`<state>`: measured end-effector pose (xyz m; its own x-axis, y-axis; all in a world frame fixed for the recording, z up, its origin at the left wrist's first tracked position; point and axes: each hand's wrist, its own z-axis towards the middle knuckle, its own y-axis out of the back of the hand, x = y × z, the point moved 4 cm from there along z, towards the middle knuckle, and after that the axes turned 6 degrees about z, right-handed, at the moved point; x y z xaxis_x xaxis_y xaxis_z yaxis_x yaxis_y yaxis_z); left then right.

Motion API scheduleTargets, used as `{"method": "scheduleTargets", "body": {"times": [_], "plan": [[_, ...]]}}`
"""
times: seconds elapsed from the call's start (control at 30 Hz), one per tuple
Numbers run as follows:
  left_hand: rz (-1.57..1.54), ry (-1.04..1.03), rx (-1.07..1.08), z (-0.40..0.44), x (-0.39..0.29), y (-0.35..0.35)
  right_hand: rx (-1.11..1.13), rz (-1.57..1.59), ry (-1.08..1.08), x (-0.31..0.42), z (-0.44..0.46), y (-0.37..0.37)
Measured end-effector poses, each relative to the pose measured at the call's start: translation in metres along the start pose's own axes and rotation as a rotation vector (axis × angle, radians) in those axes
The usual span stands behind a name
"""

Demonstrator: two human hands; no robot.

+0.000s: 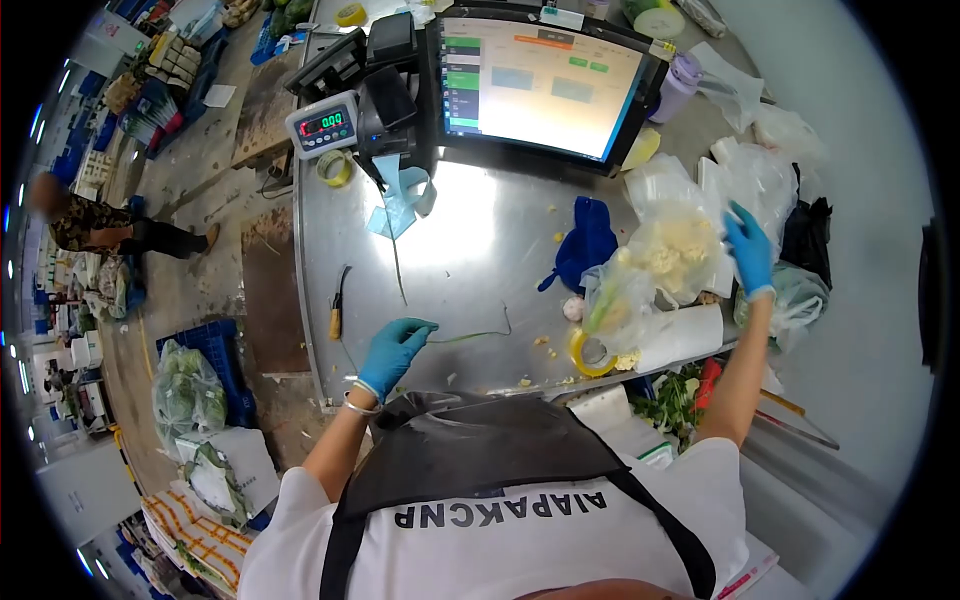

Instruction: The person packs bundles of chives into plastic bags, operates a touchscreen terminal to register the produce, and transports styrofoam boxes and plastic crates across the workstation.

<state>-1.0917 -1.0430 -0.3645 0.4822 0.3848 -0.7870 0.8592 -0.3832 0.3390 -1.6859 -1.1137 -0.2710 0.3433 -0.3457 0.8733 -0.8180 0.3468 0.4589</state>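
My left hand (pixel 398 355), in a blue glove, is over the front left of the metal table (pixel 460 255). Its fingers are pinched together at one end of a thin green strand (pixel 478 334), which runs right along the tabletop and bends up at its far end. A sickle-shaped knife (pixel 336 318) with a wooden handle lies left of this hand. My right hand (pixel 748 250), also gloved, reaches to the right with fingers stretched out beside clear plastic bags (pixel 775 170). Nearest it is a bag of pale yellow pieces (pixel 675 245); whether the fingertips touch plastic I cannot tell.
A monitor (pixel 545 85) and a scale (pixel 323 124) reading 0.00 stand at the back. Yellow tape (pixel 590 356), a dark blue cloth (pixel 590 240) and a white roll (pixel 680 336) lie on the right. A person (pixel 110 225) walks in the aisle at left, past bagged vegetables (pixel 188 390).
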Motion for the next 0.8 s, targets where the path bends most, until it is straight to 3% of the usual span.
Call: {"method": "scheduleTargets", "body": {"times": [0.07, 0.1, 0.17, 0.27, 0.33, 0.37, 0.6, 0.63, 0.8], "plan": [[0.022, -0.064, -0.002, -0.001, 0.002, -0.004, 0.233, -0.019, 0.170, 0.042, -0.001, -0.082], [0.043, -0.094, 0.001, -0.003, 0.001, -0.004, 0.300, 0.051, 0.430, 0.053, 0.002, -0.128], [0.103, -0.165, -0.007, -0.010, -0.007, 0.000, 0.416, -0.140, 0.505, 0.088, -0.003, -0.211], [0.178, -0.203, -0.035, -0.019, 0.000, 0.014, 0.515, -0.129, 0.424, 0.126, 0.010, -0.307], [0.121, -0.226, -0.102, -0.026, 0.018, 0.028, 0.432, -0.231, 0.667, 0.155, 0.027, -0.353], [0.107, -0.228, -0.145, -0.030, 0.027, 0.036, 0.444, -0.214, 0.611, 0.161, 0.041, -0.374], [-0.012, 0.030, -0.330, -0.061, 0.133, 0.079, 0.515, -0.212, 0.418, 0.185, 0.107, -0.452], [-0.056, 0.068, -0.343, -0.061, 0.143, 0.082, 0.390, -0.172, 0.506, 0.183, 0.107, -0.455], [0.138, 0.063, -0.387, -0.038, 0.137, 0.100, 0.501, -0.133, 0.466, 0.181, 0.048, -0.446]]}}
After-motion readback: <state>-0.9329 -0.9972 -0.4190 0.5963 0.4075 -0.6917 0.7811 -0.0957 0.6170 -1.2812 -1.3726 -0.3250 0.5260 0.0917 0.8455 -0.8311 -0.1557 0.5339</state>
